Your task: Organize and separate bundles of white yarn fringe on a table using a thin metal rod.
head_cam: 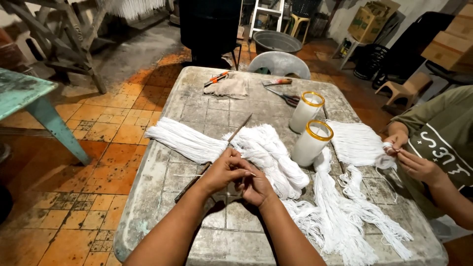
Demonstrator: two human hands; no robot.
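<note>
Head view, looking down on a worn grey table (162, 197). The left hand (221, 172) and right hand (256, 186) meet near the middle of the table, fingers curled and pressed together, pinching a thin white strand (189, 175) that trails off to the left; how firmly each hand grips it cannot be told. Just beyond the hands lies a long thin rod (217, 152), slanting from near left to far right across a bundle of white string (185, 140). More loose white string (276, 157) is heaped to the right of the hands and spills toward the near edge. Two white cylindrical candles with yellow rims (311, 143) stand upright right of centre, one behind the other. At the far end lie scissors (288, 98), a folded cloth (229, 86) and an orange-handled tool (217, 77). At the right edge a second person's hands (411, 157) work another white bundle (357, 143).
</note>
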